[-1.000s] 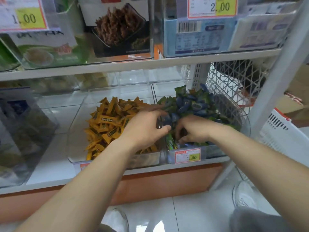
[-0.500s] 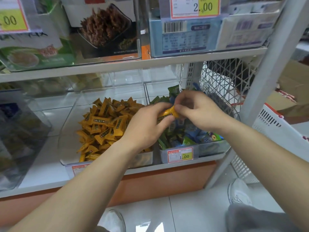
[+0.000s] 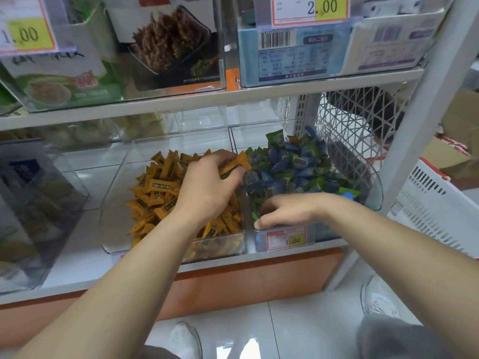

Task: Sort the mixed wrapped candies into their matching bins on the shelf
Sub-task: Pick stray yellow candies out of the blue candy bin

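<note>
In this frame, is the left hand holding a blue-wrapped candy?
No, the left hand pinches an orange-wrapped candy between thumb and fingers.

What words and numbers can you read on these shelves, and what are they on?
"1.00": left price tag, upper shelf.
"2.00": right price tag, upper shelf.
"1.00": small price tag on the front of the blue-green candy bin.
Too blurred to read: the print on the orange candies, the blue box with its label and barcode digits, and the writing on the green box.
</note>
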`<action>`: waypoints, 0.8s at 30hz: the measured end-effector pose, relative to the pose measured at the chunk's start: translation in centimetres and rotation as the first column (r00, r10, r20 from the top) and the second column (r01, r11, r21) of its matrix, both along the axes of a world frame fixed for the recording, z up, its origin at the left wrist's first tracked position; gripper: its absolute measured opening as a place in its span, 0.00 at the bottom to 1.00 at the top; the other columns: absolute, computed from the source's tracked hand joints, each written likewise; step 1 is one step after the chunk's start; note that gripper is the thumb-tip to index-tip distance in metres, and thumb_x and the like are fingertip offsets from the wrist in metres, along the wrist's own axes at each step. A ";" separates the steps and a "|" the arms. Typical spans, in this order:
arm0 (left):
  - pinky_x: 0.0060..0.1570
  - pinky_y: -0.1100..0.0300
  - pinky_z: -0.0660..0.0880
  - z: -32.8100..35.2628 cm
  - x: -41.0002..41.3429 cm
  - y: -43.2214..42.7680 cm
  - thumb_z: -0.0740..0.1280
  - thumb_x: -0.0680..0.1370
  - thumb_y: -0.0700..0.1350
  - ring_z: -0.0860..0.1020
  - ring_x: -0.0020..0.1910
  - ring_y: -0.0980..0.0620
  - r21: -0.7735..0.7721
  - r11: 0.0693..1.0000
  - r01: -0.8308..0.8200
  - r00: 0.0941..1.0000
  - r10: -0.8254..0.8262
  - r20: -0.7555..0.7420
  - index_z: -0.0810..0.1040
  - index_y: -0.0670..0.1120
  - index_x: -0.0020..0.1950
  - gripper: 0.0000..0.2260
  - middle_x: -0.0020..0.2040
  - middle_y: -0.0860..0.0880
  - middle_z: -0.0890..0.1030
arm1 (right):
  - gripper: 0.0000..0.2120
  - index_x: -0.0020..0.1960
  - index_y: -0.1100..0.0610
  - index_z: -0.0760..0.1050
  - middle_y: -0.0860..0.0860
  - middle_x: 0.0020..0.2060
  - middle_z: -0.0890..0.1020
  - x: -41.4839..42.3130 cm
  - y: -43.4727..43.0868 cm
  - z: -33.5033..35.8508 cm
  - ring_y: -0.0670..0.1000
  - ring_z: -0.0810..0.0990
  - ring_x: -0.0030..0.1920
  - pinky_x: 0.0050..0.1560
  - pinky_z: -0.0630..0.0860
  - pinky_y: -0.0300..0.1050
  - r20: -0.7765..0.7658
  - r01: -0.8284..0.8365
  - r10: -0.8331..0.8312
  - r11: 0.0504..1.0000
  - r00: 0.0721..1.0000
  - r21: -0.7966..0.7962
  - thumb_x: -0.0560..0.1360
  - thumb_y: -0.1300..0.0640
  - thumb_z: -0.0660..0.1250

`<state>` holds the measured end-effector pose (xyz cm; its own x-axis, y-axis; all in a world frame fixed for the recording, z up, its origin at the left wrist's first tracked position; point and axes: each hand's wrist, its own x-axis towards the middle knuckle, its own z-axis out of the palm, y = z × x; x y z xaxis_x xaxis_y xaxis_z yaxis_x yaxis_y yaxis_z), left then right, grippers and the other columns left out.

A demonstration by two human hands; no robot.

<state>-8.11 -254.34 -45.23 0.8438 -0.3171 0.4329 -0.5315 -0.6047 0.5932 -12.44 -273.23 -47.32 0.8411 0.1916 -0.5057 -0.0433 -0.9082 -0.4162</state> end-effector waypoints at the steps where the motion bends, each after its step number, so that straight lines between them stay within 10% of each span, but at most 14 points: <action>1: 0.45 0.79 0.62 0.0 0.0 0.1 0.69 0.78 0.54 0.74 0.49 0.62 0.001 1.000 0.006 1.000 -0.006 -0.004 0.80 0.50 0.62 0.15 0.50 0.61 0.78 | 0.32 0.65 0.48 0.75 0.44 0.60 0.78 0.1 0.0 -0.2 0.47 0.76 0.59 0.64 0.72 0.49 -0.051 0.003 -0.003 1.000 0.999 0.010 0.69 0.29 0.60; 4: 0.46 0.80 0.62 0.0 0.2 0.5 0.68 0.78 0.54 0.74 0.51 0.63 0.001 1.000 0.019 1.000 -0.019 -0.016 0.80 0.49 0.63 0.16 0.51 0.61 0.78 | 0.13 0.46 0.39 0.72 0.38 0.45 0.71 0.1 0.1 -0.8 0.41 0.70 0.46 0.50 0.67 0.41 -0.189 0.056 -0.042 0.996 0.981 0.073 0.71 0.33 0.58; 8: 0.42 0.84 0.62 -0.2 0.2 0.9 0.69 0.78 0.53 0.72 0.48 0.68 -0.018 1.000 0.016 0.999 -0.017 -0.033 0.80 0.48 0.63 0.16 0.49 0.63 0.75 | 0.35 0.67 0.50 0.70 0.49 0.63 0.75 0.2 0.8 -1.4 0.52 0.74 0.60 0.63 0.71 0.51 -0.076 0.062 -0.062 0.998 0.995 -0.001 0.66 0.33 0.55; 13: 0.41 0.86 0.62 -0.3 0.4 1.1 0.70 0.77 0.51 0.70 0.41 0.81 -0.055 0.998 0.035 0.997 -0.038 -0.061 0.81 0.47 0.62 0.15 0.44 0.67 0.72 | 0.18 0.41 0.50 0.71 0.48 0.36 0.74 0.3 0.5 -1.6 0.50 0.71 0.38 0.40 0.66 0.48 0.014 0.065 -0.066 0.997 0.998 0.036 0.64 0.35 0.58; 18: 0.41 0.86 0.63 -0.4 0.5 1.1 0.70 0.77 0.51 0.70 0.41 0.82 -0.053 0.998 0.045 0.996 -0.049 -0.076 0.81 0.48 0.62 0.15 0.43 0.69 0.73 | 0.11 0.41 0.51 0.71 0.47 0.38 0.75 0.5 0.1 -1.0 0.49 0.71 0.39 0.43 0.67 0.48 -0.078 0.093 -0.082 0.985 0.994 0.148 0.72 0.44 0.66; 24: 0.44 0.80 0.63 -0.1 0.4 0.9 0.70 0.78 0.52 0.74 0.49 0.64 -0.045 0.998 0.042 0.994 -0.047 -0.101 0.80 0.48 0.64 0.16 0.48 0.62 0.76 | 0.09 0.49 0.51 0.76 0.48 0.44 0.84 0.2 -0.7 -1.1 0.47 0.81 0.43 0.46 0.75 0.43 -0.030 0.169 -0.166 0.967 0.986 0.189 0.74 0.48 0.71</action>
